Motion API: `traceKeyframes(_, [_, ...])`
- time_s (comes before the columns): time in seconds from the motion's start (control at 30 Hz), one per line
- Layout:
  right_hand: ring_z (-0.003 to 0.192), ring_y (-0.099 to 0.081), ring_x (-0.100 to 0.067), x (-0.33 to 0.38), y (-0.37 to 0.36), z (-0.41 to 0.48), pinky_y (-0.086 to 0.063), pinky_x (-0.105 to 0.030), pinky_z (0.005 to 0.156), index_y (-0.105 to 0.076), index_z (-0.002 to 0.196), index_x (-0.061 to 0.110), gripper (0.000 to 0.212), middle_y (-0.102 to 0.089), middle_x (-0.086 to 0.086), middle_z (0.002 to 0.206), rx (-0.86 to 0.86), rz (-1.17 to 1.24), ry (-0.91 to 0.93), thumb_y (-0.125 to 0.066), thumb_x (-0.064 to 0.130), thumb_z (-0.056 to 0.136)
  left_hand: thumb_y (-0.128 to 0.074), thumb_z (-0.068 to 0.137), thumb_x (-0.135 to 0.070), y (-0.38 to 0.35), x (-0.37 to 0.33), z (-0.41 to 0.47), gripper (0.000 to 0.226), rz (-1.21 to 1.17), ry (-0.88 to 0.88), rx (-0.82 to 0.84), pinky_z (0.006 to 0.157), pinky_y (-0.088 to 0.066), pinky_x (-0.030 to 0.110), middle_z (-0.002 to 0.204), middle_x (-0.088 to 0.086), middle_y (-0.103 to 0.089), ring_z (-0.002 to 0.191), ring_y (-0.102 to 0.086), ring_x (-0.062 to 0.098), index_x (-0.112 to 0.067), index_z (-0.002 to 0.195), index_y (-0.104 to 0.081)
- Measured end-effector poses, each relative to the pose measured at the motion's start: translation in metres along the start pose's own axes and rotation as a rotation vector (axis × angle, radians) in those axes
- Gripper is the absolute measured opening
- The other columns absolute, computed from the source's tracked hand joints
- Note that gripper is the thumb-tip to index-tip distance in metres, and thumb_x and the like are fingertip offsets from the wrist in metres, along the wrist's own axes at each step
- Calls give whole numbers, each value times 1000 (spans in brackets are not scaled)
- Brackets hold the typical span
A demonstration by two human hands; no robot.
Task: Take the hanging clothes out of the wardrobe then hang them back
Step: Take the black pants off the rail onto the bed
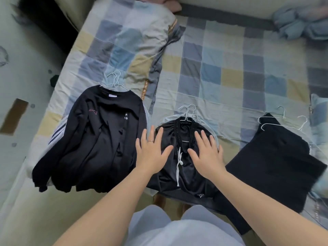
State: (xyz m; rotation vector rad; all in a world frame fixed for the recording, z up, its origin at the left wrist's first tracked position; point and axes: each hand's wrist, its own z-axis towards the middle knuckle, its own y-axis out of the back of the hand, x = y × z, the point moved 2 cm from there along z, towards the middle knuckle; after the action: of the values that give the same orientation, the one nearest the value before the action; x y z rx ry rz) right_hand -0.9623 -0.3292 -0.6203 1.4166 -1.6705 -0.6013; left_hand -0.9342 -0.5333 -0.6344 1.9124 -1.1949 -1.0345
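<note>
Three piles of dark clothes on white wire hangers lie on a bed. At the left is a black sweatshirt pile [99,135]. In the middle lie black drawstring shorts [182,167] with their hangers [187,112] at the top. A black garment [276,167] lies at the right. My left hand [151,151] and my right hand [206,153] hover flat with spread fingers over the middle shorts, one on each side of the white drawstring. Whether they touch the cloth I cannot tell.
The bed has a checked sheet [230,71] in blue, grey and yellow, with a matching quilt [127,38] bunched at the far left. A folded blue blanket [300,23] sits at the far right corner. The floor [19,82] runs along the bed's left side.
</note>
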Motion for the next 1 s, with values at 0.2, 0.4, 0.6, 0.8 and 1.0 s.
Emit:
traceKeyframes(0.2, [150, 12, -18, 15, 25, -32, 3, -49, 120, 4, 155, 39, 68, 10, 13, 163, -52, -83, 173, -28, 58, 99, -21, 97, -69, 27, -3, -55, 76, -21, 82, -105, 122, 5, 52, 165, -3, 20, 150, 22, 22, -36, 156, 15])
traceKeyframes(0.4, [150, 15, -16, 26, 34, -54, 3, -48, 121, 6, 155, 40, 68, 13, 15, 163, -66, -140, 391, -26, 60, 99, -19, 95, -71, 26, -7, -111, 79, -44, 220, -237, 122, 6, 52, 164, -4, 22, 150, 24, 21, -35, 156, 17])
traceKeyframes(0.6, [150, 17, -16, 26, 19, -82, 6, -49, 120, 7, 155, 40, 68, 13, 16, 162, 36, -161, 643, -24, 61, 98, -26, 95, -69, -2, -23, -182, 79, -130, 449, -353, 121, 6, 52, 165, -5, 19, 150, 22, 21, -37, 156, 12])
traceKeyframes(0.8, [150, 15, -17, 41, -8, -129, 6, -50, 120, 6, 155, 40, 67, 9, 16, 163, 116, -226, 883, -23, 61, 99, -30, 96, -67, -36, -21, -272, 76, -248, 699, -454, 119, 7, 53, 166, -7, 15, 150, 21, 19, -40, 156, 8])
traceKeyframes(1.0, [150, 15, -17, 76, -44, -197, 5, -49, 120, 6, 154, 40, 66, 10, 17, 162, 214, -321, 1175, -25, 58, 99, -30, 95, -69, -70, -18, -366, 77, -334, 967, -546, 121, 3, 53, 165, -9, 15, 151, 20, 20, -41, 155, 10])
